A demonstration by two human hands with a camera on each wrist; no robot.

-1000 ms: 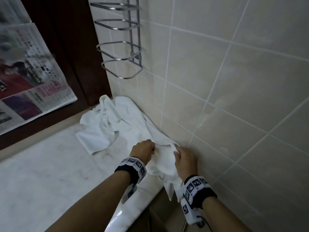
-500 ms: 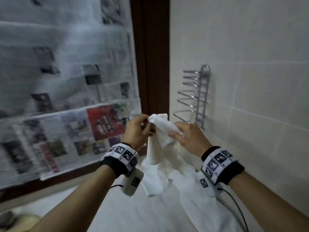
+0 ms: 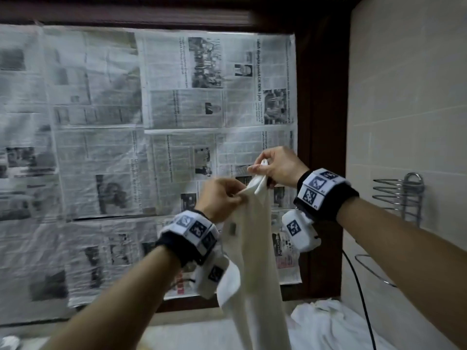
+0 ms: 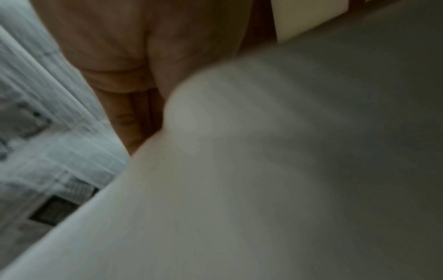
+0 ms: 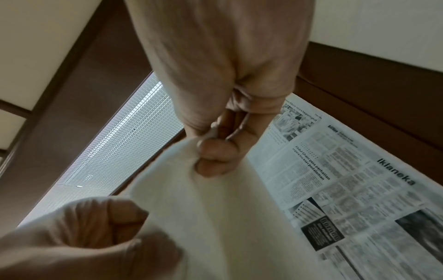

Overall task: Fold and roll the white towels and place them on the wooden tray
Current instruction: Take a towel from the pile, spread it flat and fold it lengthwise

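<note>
Head view, near first: our left hand (image 3: 222,198) at centre frame pinches the top edge of the white towel (image 3: 252,261), fingers curled into the cloth; our right hand (image 3: 276,168), just above and to the right of it, pinches a corner of the same edge between thumb and fingertips. Right wrist view confirms both grips: right fingers (image 5: 215,151) bunched on the hem, the left fist lower left in that frame. Left wrist view is blurred, mostly cloth, so nothing to add there. The towel hangs straight down between the wrists as a narrow bunched strip, its lower end running out of the bottom of the frame. We judge this as the opening step: finding corners and spreading, no fold made yet. Next move likely needs the hands drawn apart along the edge to open it flat, then laid on the counter (image 3: 189,334). Further back, a towel pile (image 3: 328,322) sits lower right; newspaper (image 3: 151,122) covers the window behind. Wooden tray not in view.
</note>
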